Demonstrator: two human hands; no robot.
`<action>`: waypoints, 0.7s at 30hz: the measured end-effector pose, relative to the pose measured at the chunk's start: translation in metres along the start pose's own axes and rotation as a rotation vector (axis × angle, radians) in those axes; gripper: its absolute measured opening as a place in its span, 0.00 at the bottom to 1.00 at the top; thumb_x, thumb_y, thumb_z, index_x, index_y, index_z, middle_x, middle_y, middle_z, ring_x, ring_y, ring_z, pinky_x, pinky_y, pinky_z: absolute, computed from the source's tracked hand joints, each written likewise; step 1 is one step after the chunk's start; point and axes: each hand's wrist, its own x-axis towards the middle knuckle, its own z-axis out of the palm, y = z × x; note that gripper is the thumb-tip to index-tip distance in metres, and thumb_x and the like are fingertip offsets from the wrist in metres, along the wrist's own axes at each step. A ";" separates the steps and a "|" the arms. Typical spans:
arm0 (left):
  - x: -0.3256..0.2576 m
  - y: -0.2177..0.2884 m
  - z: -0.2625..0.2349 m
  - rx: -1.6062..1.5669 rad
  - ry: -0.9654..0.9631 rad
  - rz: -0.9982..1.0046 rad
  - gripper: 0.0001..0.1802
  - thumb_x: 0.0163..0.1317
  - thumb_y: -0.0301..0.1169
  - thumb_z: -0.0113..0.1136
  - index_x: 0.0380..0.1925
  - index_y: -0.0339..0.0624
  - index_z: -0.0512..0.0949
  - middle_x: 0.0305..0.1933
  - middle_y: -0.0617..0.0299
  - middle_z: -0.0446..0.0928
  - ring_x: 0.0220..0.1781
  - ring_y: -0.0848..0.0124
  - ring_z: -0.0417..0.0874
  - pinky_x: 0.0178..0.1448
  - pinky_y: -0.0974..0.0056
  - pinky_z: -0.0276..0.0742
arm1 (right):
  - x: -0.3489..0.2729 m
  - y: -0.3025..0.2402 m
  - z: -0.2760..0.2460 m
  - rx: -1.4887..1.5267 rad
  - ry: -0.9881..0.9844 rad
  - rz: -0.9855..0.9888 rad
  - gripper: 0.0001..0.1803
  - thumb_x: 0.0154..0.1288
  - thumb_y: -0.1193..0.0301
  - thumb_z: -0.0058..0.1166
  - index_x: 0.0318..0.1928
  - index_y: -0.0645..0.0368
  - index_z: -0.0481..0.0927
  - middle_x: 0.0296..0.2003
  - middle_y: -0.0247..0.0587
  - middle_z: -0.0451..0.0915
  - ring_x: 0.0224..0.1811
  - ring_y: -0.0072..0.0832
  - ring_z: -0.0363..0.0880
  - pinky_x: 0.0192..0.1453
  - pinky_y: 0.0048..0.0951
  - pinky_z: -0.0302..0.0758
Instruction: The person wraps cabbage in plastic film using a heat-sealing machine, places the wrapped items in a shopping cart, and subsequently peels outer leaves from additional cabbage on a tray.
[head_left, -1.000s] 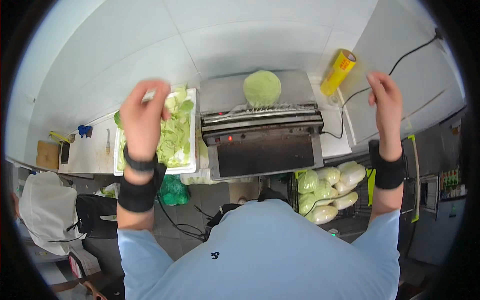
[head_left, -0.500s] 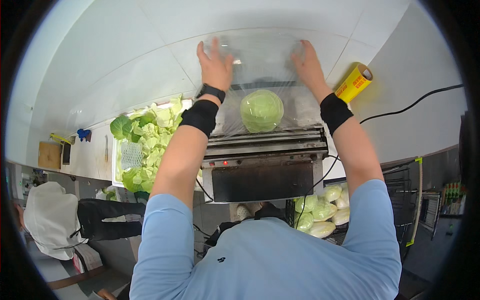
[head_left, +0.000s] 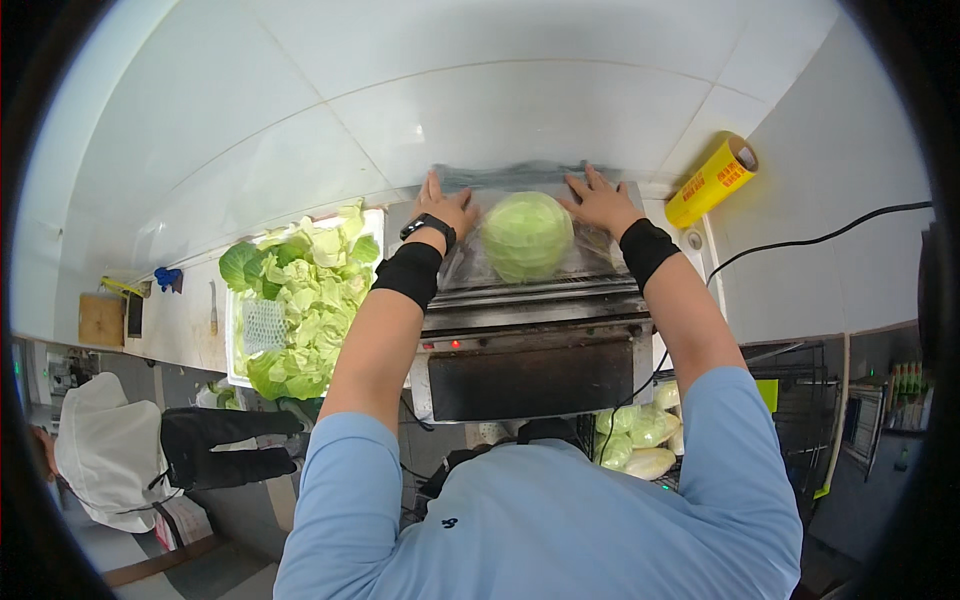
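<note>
A round pale-green cabbage (head_left: 527,238) rests on the plate of a film-wrapping machine (head_left: 530,375). Clear plastic film (head_left: 500,178) lies over and around it, creased toward the far side. My left hand (head_left: 447,208) is down on the film just left of the cabbage, its fingers spread. On the other side, my right hand (head_left: 605,203) presses down with spread fingers, its thumb close to the cabbage. Both palms face down, so what lies right under the fingertips is hidden.
A white crate (head_left: 233,340) of loose cabbage leaves stands to the left, beside a knife (head_left: 213,308). At the right lie a yellow film roll (head_left: 712,182) and a black cable (head_left: 820,215). Wrapped vegetables (head_left: 640,430) sit below; a person (head_left: 110,450) is at far left.
Both hands have come down and nearer from above the far side, bringing the stretched film down over the cabbage. Their fingers now rest on either side of it.
</note>
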 end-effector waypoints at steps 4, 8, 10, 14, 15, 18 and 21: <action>0.011 -0.008 -0.022 -0.047 -0.299 0.120 0.35 0.67 0.57 0.43 0.71 0.59 0.62 0.74 0.46 0.58 0.80 0.48 0.37 0.80 0.49 0.42 | 0.003 0.008 -0.013 0.087 -0.227 0.007 0.50 0.59 0.25 0.32 0.75 0.36 0.52 0.77 0.44 0.40 0.79 0.41 0.40 0.75 0.65 0.38; 0.031 -0.063 -0.018 -0.259 -0.177 -0.027 0.31 0.59 0.47 0.60 0.62 0.51 0.75 0.67 0.51 0.70 0.70 0.50 0.68 0.72 0.57 0.66 | 0.016 0.015 -0.015 0.120 -0.227 -0.059 0.49 0.60 0.26 0.34 0.73 0.41 0.59 0.75 0.48 0.51 0.77 0.44 0.48 0.76 0.57 0.46; 0.034 -0.099 -0.006 -0.508 -0.016 -0.268 0.24 0.54 0.34 0.66 0.54 0.50 0.81 0.63 0.53 0.74 0.60 0.53 0.78 0.65 0.61 0.74 | 0.028 0.027 -0.018 0.434 -0.139 -0.175 0.43 0.65 0.33 0.39 0.68 0.50 0.70 0.70 0.51 0.63 0.72 0.46 0.61 0.73 0.45 0.58; 0.016 -0.049 -0.029 -0.375 0.654 0.163 0.11 0.58 0.26 0.57 0.41 0.43 0.83 0.51 0.51 0.78 0.53 0.52 0.79 0.57 0.56 0.76 | 0.018 0.063 -0.031 0.813 0.095 -0.087 0.31 0.70 0.45 0.46 0.56 0.59 0.80 0.60 0.53 0.75 0.62 0.49 0.72 0.64 0.37 0.69; 0.008 -0.024 -0.041 -0.509 0.569 0.344 0.11 0.60 0.26 0.56 0.42 0.42 0.82 0.50 0.50 0.78 0.53 0.52 0.79 0.56 0.55 0.76 | 0.011 0.065 -0.038 0.733 0.329 0.010 0.26 0.70 0.51 0.48 0.52 0.59 0.81 0.57 0.52 0.77 0.59 0.49 0.74 0.62 0.38 0.70; -0.022 0.031 -0.065 -0.686 0.404 0.720 0.12 0.65 0.31 0.53 0.44 0.39 0.81 0.47 0.50 0.80 0.51 0.50 0.78 0.56 0.55 0.75 | -0.013 0.025 -0.072 0.514 0.749 -0.105 0.17 0.70 0.60 0.51 0.47 0.60 0.83 0.52 0.50 0.79 0.55 0.49 0.75 0.58 0.40 0.72; -0.016 0.049 -0.039 -0.692 0.333 0.795 0.16 0.70 0.36 0.50 0.48 0.37 0.79 0.50 0.49 0.80 0.51 0.51 0.79 0.56 0.57 0.74 | -0.029 -0.022 -0.068 0.527 0.704 -0.472 0.13 0.65 0.69 0.55 0.49 0.57 0.82 0.52 0.43 0.80 0.58 0.42 0.75 0.60 0.37 0.71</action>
